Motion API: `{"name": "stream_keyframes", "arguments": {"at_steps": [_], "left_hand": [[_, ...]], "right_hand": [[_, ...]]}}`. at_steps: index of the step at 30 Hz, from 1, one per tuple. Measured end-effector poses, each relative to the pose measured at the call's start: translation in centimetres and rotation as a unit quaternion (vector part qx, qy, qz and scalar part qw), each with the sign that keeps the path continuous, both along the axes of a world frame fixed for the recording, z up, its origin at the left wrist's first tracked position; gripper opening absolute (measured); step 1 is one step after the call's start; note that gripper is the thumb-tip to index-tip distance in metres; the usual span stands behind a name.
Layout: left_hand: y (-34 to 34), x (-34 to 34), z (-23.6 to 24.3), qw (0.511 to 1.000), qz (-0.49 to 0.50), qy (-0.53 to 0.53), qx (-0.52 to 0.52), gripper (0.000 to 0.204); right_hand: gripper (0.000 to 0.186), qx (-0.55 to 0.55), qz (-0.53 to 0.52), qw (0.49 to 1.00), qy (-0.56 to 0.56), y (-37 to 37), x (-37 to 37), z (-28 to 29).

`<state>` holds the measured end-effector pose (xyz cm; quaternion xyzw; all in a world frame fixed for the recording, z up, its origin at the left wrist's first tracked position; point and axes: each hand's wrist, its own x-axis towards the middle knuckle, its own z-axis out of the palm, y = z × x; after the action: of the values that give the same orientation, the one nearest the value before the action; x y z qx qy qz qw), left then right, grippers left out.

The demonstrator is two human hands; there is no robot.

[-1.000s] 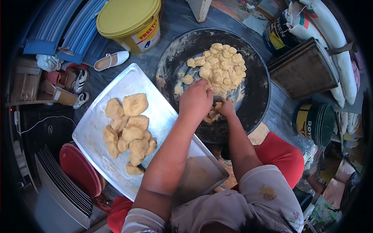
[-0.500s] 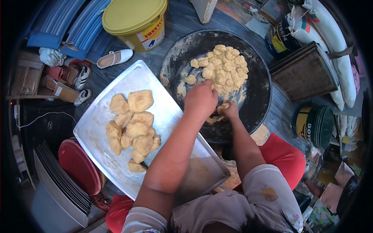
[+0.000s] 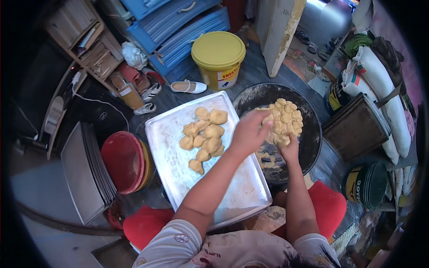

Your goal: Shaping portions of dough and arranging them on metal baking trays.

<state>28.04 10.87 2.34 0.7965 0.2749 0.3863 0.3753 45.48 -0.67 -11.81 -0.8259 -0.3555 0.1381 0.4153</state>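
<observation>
Dough piece in right grip; black basin beneath

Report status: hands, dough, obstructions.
Left hand over black basin, grip unclear. Right hand gripping dough piece. Dough pile inside basin. Nothing visibly blocking.

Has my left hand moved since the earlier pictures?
Yes: your left hand has moved leftward and farther from you, judged against the black basin.

Grey, streaked flooring runs out before you toward blue plastic drawers, with an open wooden shelf off to your left. Ahead and to your right, a pale door with a worn edge borders reddish ground.
</observation>
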Motion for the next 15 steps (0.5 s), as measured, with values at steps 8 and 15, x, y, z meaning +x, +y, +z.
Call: {"name": "stream_keyframes", "arguments": {"at_steps": [8,15], "left_hand": [[-0.7,-18.1,-1.5,0.961,0.226,0.155,0.029,0.030],[-6.4,-24.0,-1.9,0.950,0.089,0.294,-0.062,0.045]], "right_hand": [[0.043,0.172,0.381,0.901,-0.111,0.2,-15.3,9.7],[0.066,-0.029,0.491,0.828,-0.271,-3.3,-20.9,10.7]]}}
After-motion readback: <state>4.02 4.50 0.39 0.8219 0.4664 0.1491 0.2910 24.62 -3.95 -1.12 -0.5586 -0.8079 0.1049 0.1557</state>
